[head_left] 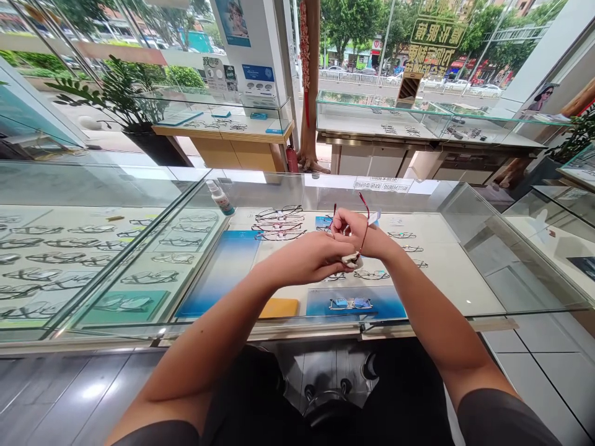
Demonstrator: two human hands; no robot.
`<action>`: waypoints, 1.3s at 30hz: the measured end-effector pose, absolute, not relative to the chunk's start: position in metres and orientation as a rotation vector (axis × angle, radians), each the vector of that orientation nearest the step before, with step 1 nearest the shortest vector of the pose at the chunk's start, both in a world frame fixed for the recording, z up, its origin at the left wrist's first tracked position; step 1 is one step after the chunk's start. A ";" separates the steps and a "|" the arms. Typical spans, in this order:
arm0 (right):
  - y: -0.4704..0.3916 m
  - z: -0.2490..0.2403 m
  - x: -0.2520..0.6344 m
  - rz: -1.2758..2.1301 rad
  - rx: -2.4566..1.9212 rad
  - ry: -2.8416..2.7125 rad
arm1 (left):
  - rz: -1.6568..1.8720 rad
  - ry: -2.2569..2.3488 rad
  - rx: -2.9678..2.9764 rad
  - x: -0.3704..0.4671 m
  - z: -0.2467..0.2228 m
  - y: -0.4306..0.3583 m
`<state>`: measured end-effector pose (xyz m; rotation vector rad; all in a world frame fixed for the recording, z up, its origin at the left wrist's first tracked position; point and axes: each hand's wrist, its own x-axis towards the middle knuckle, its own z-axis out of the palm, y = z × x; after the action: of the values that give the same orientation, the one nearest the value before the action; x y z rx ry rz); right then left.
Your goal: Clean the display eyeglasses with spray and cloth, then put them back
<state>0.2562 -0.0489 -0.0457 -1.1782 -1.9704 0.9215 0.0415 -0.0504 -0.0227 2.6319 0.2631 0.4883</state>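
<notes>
Above the glass counter, both hands meet around a pair of red-framed glasses point(365, 232) with its temples pointing up and away. My left hand point(320, 255) reaches across from the left, its fingers pinching a pale cloth point(352, 259) against the frame's lower right part. My right hand point(356, 230) is curled behind it, fingers closed on the glasses near the middle. A small white tag hangs by the right temple. Part of the frame is hidden by the fingers.
A spray bottle point(220, 198) stands on the glass counter point(469, 248) at the back left. Several glasses lie inside the case, with a pair point(351, 303) on a blue card near the front. Other display cases and a potted plant point(134, 99) are farther back.
</notes>
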 end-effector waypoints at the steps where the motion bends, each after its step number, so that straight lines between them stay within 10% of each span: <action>1: -0.048 -0.046 0.256 0.919 -1.193 -1.978 | 0.487 0.261 2.629 0.042 -0.023 -0.051; 39: -0.046 -0.047 0.242 1.145 -0.918 -1.649 | 0.934 0.353 1.810 0.040 -0.032 -0.029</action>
<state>0.2424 -0.0464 -0.0465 -0.9181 -1.6493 1.1447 0.0405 -0.0292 -0.0323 1.8105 0.3525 0.9340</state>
